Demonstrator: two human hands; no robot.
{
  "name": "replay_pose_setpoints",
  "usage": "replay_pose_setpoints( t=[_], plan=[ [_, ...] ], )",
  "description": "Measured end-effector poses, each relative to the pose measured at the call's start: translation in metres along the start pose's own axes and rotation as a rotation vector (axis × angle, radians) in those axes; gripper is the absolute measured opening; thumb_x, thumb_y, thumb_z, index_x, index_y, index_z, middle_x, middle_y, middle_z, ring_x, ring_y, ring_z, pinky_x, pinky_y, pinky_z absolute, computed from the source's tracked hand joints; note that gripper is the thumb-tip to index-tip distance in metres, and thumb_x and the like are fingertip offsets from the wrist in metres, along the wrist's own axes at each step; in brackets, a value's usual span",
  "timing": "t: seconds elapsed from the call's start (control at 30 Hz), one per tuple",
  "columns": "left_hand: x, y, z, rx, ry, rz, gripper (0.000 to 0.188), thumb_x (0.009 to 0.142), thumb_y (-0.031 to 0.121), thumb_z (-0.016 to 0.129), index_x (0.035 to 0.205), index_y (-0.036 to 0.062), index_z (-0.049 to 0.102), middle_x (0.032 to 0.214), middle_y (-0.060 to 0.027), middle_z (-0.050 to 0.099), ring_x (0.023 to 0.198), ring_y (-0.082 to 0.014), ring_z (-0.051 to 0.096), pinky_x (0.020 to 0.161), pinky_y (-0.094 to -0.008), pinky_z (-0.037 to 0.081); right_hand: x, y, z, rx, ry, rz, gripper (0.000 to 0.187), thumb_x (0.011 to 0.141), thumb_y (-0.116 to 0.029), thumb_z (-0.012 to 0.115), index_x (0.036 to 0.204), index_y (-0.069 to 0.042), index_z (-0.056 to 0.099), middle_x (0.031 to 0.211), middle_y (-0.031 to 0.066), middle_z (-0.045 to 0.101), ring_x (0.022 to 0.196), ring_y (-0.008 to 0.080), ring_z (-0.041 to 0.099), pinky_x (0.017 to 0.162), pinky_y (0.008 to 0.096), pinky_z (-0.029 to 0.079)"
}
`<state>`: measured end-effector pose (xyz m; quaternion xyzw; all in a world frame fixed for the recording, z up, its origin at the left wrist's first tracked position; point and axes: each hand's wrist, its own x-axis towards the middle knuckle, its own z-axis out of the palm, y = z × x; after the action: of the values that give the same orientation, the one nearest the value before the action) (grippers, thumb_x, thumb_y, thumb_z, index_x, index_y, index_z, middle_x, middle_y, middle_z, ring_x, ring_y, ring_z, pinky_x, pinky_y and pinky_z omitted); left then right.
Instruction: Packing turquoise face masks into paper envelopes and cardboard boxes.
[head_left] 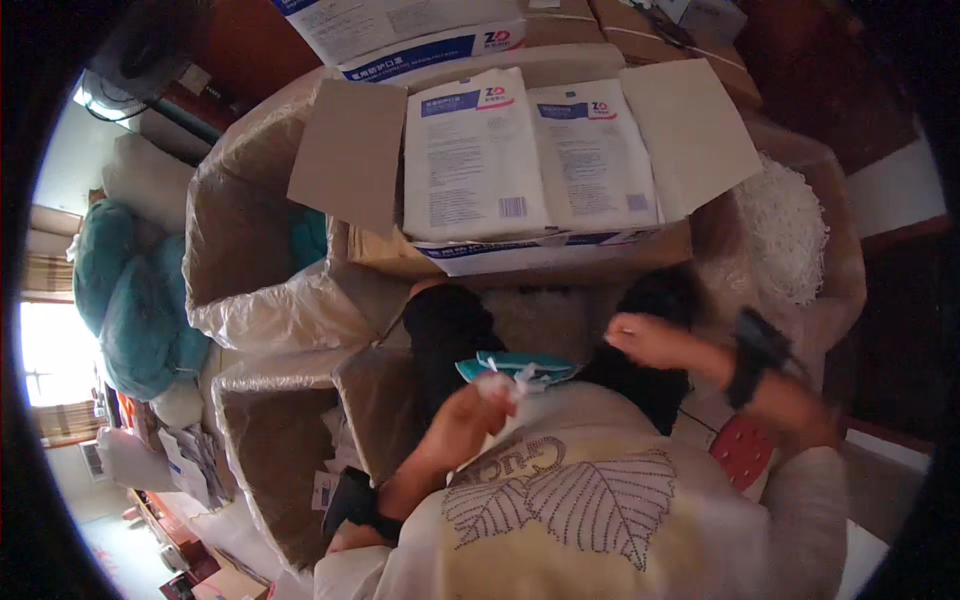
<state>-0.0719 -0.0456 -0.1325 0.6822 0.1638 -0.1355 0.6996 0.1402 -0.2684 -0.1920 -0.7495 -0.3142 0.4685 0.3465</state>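
Observation:
On my lap lies a small pile of flat teal fabric pieces [545,366], which look like folded face masks. My left hand [478,408] is closed at their near edge, its fingers pinching thin white cords [526,376] that lie over the teal cloth. My right hand [655,342] is raised to the right of the pile, above my right thigh and apart from the cloth. Its fingers are curled together and slightly blurred; what they hold, if anything, cannot be made out. Both wrists wear black bands.
Ahead stands an open carton [390,160] packed with white printed packets [475,160]. Plastic-lined boxes [275,400] are at my left, one holding teal cloth. A heap of white cords [785,230] fills a lined box on the right. Teal bulging bags [130,300] stand far left.

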Motion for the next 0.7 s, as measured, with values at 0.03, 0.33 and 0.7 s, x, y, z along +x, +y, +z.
replay_pose_setpoints(
  t=[0.03, 0.33, 0.7],
  plan=[
    [0.005, -0.006, -0.003, -0.306, 0.099, -0.076, 0.028, 0.090, 0.029, 0.043, 0.094, 0.0017, 0.050, 0.086, -0.0055, 0.053, 0.065, -0.0138, 0.051, 0.062, -0.0229, 0.045, 0.017, -0.003, 0.012, 0.109, -0.042, 0.201, 0.024, 0.087, -0.027, 0.049, 0.084, -0.003, 0.053, 0.068, 0.0077, 0.053, 0.060, 0.0132, 0.048, 0.056, 0.0328, 0.043],
    [0.015, 0.037, -0.025, -1.141, 0.291, -0.008, 0.023, 0.092, 0.024, 0.040, 0.086, 0.0043, 0.051, 0.078, 0.0017, 0.048, 0.057, -0.0024, 0.036, 0.051, -0.0137, 0.032, 0.033, -0.060, 0.020, -0.112, 0.342, -0.406, 0.059, 0.081, -0.030, 0.057, 0.128, -0.003, 0.034, 0.124, 0.0219, 0.042, 0.118, 0.0338, 0.038, 0.097, 0.0395, 0.031],
    [-0.020, 0.111, -0.030, -0.969, -0.039, 0.095, 0.036, 0.090, 0.033, 0.042, 0.067, 0.0049, 0.048, 0.091, -0.0061, 0.046, 0.041, -0.0010, 0.033, 0.041, -0.0126, 0.036, 0.046, -0.132, 0.032, -0.265, -0.280, -0.739, 0.062, 0.068, -0.026, 0.070, 0.121, -0.007, 0.043, 0.103, 0.0103, 0.051, 0.099, 0.0268, 0.049, 0.089, 0.0352, 0.037]
  ],
)
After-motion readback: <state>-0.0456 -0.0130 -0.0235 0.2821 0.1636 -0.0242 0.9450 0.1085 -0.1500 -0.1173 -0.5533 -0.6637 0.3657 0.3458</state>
